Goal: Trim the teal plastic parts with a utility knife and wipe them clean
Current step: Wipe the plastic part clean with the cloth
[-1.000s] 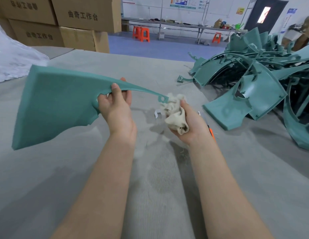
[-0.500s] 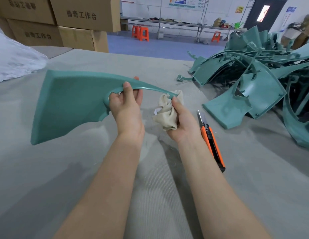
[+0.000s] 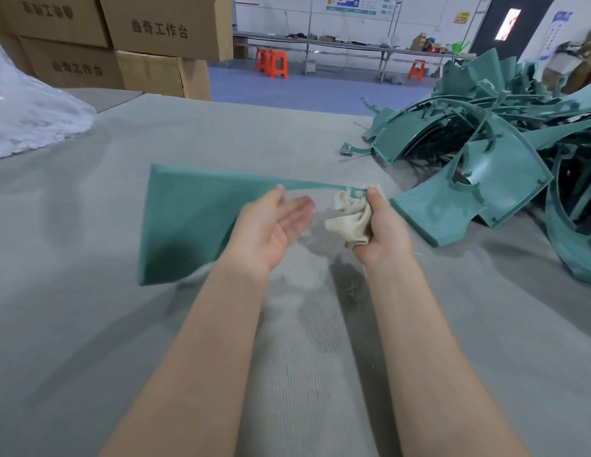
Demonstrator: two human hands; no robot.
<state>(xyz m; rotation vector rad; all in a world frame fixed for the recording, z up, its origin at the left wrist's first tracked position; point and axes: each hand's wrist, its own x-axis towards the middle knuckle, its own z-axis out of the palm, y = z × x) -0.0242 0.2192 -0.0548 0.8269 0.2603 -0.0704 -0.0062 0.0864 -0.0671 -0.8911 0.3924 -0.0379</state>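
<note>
Head view: left hand (image 3: 271, 225) palm-up, fingers loose; right hand (image 3: 383, 229) grips cloth (image 3: 348, 219) against teal part (image 3: 188, 219).

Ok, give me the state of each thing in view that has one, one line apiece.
left hand: open, palm up, fingers straight, holding nothing.
right hand: grips the cloth, thumb pinching the teal plastic part's narrow tip.
cloth: crumpled, bunched against that tip.
teal plastic part: held by its narrow tip.
pile of teal parts: heaped on the table.
cardboard boxes: closed, stacked.
</note>
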